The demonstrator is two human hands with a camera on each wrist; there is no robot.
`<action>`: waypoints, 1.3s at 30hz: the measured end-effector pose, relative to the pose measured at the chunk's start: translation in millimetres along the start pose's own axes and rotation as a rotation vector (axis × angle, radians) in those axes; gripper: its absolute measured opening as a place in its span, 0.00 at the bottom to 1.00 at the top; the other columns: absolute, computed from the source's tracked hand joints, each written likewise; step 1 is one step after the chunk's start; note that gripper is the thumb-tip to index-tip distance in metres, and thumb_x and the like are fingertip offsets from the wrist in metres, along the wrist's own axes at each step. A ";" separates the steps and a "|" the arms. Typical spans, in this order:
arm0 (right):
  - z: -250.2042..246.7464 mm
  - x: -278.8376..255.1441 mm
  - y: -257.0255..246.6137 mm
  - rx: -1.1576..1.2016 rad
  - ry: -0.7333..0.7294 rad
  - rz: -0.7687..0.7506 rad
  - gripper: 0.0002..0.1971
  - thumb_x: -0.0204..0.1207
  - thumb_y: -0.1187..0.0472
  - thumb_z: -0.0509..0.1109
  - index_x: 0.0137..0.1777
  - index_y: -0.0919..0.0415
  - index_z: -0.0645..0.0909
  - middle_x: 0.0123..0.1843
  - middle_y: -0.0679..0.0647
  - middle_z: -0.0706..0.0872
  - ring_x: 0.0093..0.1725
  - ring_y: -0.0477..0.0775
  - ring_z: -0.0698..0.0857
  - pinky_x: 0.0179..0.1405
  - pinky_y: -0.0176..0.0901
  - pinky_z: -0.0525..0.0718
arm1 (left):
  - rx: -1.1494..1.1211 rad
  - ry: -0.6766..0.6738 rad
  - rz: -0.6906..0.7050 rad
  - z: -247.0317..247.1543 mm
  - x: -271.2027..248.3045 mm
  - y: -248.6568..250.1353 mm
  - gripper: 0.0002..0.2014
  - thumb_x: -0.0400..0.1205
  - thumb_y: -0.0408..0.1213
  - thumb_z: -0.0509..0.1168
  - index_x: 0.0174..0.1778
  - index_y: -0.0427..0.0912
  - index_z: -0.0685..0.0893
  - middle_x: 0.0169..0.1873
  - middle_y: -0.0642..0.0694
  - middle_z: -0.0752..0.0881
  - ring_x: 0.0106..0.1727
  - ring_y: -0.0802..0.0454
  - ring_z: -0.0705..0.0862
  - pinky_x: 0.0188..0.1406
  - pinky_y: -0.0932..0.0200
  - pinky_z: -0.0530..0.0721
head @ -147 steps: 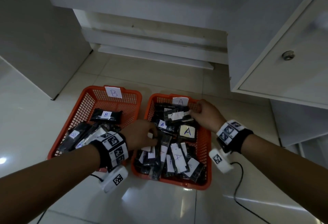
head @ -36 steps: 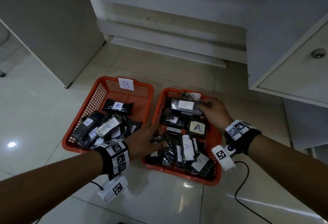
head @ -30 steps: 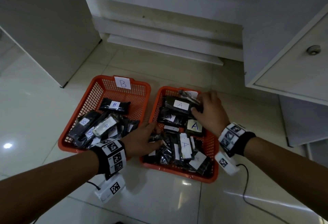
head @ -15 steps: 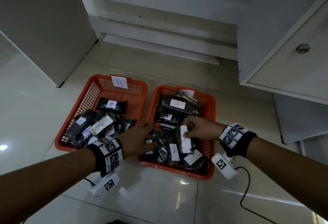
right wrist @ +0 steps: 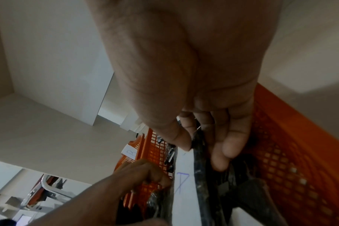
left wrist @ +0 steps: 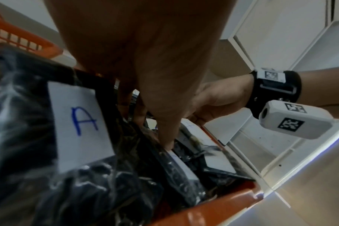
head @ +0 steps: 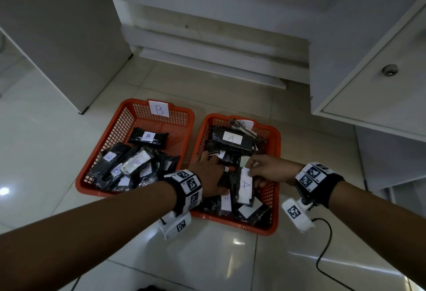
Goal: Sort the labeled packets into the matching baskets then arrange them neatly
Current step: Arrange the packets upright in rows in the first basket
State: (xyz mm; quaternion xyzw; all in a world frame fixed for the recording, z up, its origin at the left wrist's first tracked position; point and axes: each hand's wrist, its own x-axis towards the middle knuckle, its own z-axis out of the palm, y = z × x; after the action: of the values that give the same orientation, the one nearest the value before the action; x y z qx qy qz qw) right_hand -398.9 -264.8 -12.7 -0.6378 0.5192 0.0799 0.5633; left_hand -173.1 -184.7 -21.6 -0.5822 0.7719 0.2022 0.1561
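Observation:
Two orange baskets stand side by side on the floor: basket B on the left and basket A on the right, each holding several black packets with white letter labels. Both hands are inside basket A. My right hand pinches an A-labelled packet between thumb and fingers, and the right wrist view shows the packet on edge. My left hand reaches into the pile beside it. Its thumb presses a packet's edge while its fingers curl down behind. Another A packet lies close by.
White cabinets stand at the left and right, with a low white plinth behind the baskets. A black cable trails over the glossy tiles at the right. A large A packet lies at the far end of basket A.
My right hand has come back from the far end of basket A to the middle and taken hold of an A packet. My left hand has moved from the basket's left rim into the pile.

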 end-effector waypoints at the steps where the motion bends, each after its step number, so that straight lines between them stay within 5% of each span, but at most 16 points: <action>1: -1.6 0.1 1.9 0.015 0.020 -0.004 0.09 0.87 0.63 0.71 0.64 0.63 0.81 0.58 0.61 0.93 0.46 0.53 0.92 0.53 0.52 0.91 | -0.036 -0.009 0.000 -0.5 0.8 -0.6 0.38 0.76 0.71 0.65 0.77 0.50 0.73 0.75 0.45 0.74 0.76 0.37 0.66 0.75 0.33 0.69; 5: -16.1 -5.7 8.6 -0.131 0.143 -0.071 0.06 0.86 0.58 0.69 0.58 0.59 0.83 0.53 0.62 0.92 0.42 0.52 0.88 0.41 0.49 0.86 | -0.269 -0.036 0.012 -16.7 -2.5 -15.9 0.29 0.76 0.60 0.75 0.65 0.49 0.74 0.60 0.50 0.84 0.64 0.45 0.81 0.55 0.49 0.81; 8: -23.9 -12.9 10.1 -0.344 0.156 -0.118 0.06 0.84 0.56 0.71 0.56 0.55 0.84 0.52 0.54 0.91 0.48 0.53 0.89 0.46 0.49 0.86 | -0.488 -0.046 -0.018 -32.3 -8.2 -33.7 0.24 0.76 0.49 0.80 0.61 0.49 0.77 0.52 0.53 0.85 0.53 0.51 0.86 0.41 0.59 0.82; 12: -18.2 -12.5 4.9 -0.250 0.056 -0.084 0.06 0.84 0.59 0.73 0.58 0.55 0.85 0.51 0.58 0.94 0.49 0.60 0.94 0.50 0.52 0.91 | -0.655 0.071 -0.104 -47.4 -14.3 -57.8 0.20 0.76 0.47 0.80 0.59 0.52 0.81 0.51 0.54 0.88 0.52 0.55 0.87 0.50 0.54 0.89; 16: -2.3 -9.8 -7.5 -0.109 -0.164 -0.122 0.10 0.88 0.56 0.72 0.65 0.57 0.85 0.56 0.58 0.94 0.49 0.55 0.94 0.50 0.51 0.92 | -0.773 0.347 -0.238 -55.0 -13.0 -77.9 0.16 0.77 0.48 0.79 0.54 0.51 0.81 0.46 0.56 0.87 0.45 0.63 0.85 0.38 0.62 0.82; 19: 12.9 2.1 -13.3 -0.377 -0.030 -0.197 0.13 0.91 0.48 0.65 0.62 0.53 0.87 0.54 0.54 0.92 0.49 0.54 0.92 0.47 0.50 0.90 | -0.850 0.464 -0.303 -53.7 -11.4 -84.8 0.16 0.76 0.50 0.80 0.51 0.52 0.81 0.45 0.54 0.89 0.44 0.55 0.88 0.42 0.53 0.88; 22: 23.5 20.6 -8.1 -0.752 0.188 -0.290 0.10 0.90 0.56 0.65 0.64 0.57 0.85 0.57 0.55 0.89 0.54 0.57 0.89 0.49 0.48 0.87 | -0.892 0.506 -0.317 -49.4 -10.5 -83.9 0.14 0.77 0.49 0.80 0.47 0.54 0.80 0.43 0.54 0.89 0.42 0.54 0.88 0.38 0.56 0.85; 25: 24.9 33.1 -4.7 -0.941 0.036 -0.334 0.20 0.84 0.59 0.70 0.76 0.49 0.81 0.65 0.53 0.83 0.62 0.55 0.84 0.59 0.46 0.84 | -0.896 0.531 -0.322 -47.9 -9.8 -82.5 0.16 0.76 0.49 0.80 0.52 0.50 0.83 0.45 0.53 0.89 0.46 0.54 0.88 0.43 0.54 0.87; 32: 9.4 48.8 -15.3 -0.896 -0.108 -0.326 0.33 0.76 0.62 0.82 0.81 0.44 0.79 0.63 0.47 0.80 0.59 0.49 0.81 0.51 0.40 0.79 | -0.930 0.530 -0.319 -47.9 -11.0 -83.3 0.18 0.78 0.48 0.79 0.59 0.47 0.84 0.48 0.53 0.89 0.49 0.54 0.88 0.51 0.51 0.89; 35: 6.8 48.7 -14.7 -0.885 -0.132 -0.386 0.27 0.78 0.59 0.81 0.77 0.45 0.82 0.59 0.46 0.77 0.55 0.47 0.79 0.41 0.34 0.74 | -0.941 0.532 -0.329 -48.1 -11.9 -84.6 0.16 0.78 0.47 0.78 0.58 0.47 0.85 0.48 0.56 0.88 0.51 0.56 0.87 0.54 0.52 0.88; 39: -6.0 39.7 -13.9 -0.816 -0.117 -0.460 0.14 0.84 0.49 0.75 0.68 0.43 0.88 0.57 0.46 0.77 0.58 0.48 0.78 0.55 0.46 0.81 | -0.946 0.545 -0.334 -50.2 -12.5 -85.0 0.15 0.79 0.47 0.78 0.57 0.47 0.85 0.47 0.56 0.88 0.51 0.56 0.87 0.50 0.55 0.86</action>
State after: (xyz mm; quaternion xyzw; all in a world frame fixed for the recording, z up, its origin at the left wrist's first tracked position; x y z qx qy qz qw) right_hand -373.6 -294.8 -29.0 -0.8998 0.2581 0.1865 0.2982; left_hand -88.2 -219.5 16.9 -0.7340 0.5072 0.3407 -0.2965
